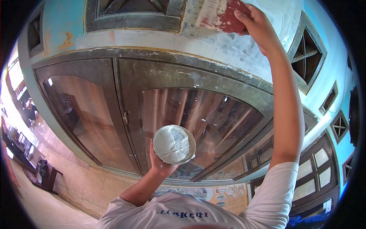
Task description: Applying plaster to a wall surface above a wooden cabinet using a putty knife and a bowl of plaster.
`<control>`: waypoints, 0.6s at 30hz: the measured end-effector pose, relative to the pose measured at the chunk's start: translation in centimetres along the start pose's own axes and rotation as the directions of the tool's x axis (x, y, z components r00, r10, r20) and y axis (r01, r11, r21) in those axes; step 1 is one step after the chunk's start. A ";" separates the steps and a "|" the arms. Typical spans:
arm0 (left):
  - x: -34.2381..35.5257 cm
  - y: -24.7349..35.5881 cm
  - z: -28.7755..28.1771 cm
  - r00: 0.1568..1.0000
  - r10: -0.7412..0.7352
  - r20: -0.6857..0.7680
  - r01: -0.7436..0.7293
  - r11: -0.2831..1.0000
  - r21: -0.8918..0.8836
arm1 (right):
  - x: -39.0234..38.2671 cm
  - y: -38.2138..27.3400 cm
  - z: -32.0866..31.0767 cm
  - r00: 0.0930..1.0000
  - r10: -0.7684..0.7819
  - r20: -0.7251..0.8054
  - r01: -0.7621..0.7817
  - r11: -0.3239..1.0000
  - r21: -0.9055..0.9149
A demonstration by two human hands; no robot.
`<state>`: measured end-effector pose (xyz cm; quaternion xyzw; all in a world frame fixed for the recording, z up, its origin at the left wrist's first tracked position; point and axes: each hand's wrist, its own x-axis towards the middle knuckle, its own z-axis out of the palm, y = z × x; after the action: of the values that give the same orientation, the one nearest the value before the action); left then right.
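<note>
As the right hand [257, 26] reaches high, its arm [288, 103] seems straight.

The head view looks from the wearer's own head toward the brown glazed door [207, 110], tipped downward so that the front of the white shirt [183, 209] comes in below the door. The camera sits near, with the left hand [161, 166] before the door and the right hand [256, 26] above it; the fisheye also takes in tiled floor [89, 185] left of it.
</note>
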<state>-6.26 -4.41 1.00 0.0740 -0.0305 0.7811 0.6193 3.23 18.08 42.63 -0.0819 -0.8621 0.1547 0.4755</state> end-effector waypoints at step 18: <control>-0.1 -0.8 -1.3 0.998 0.003 -0.057 0.000 0.998 0.069 | -0.9 -1.6 -0.9 0.993 -0.063 -0.095 0.036 0.965 -0.261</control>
<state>-5.52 -4.12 -0.31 0.0729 0.0140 0.7839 0.6164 4.52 16.44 42.91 -0.1293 -0.8512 0.0245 0.5081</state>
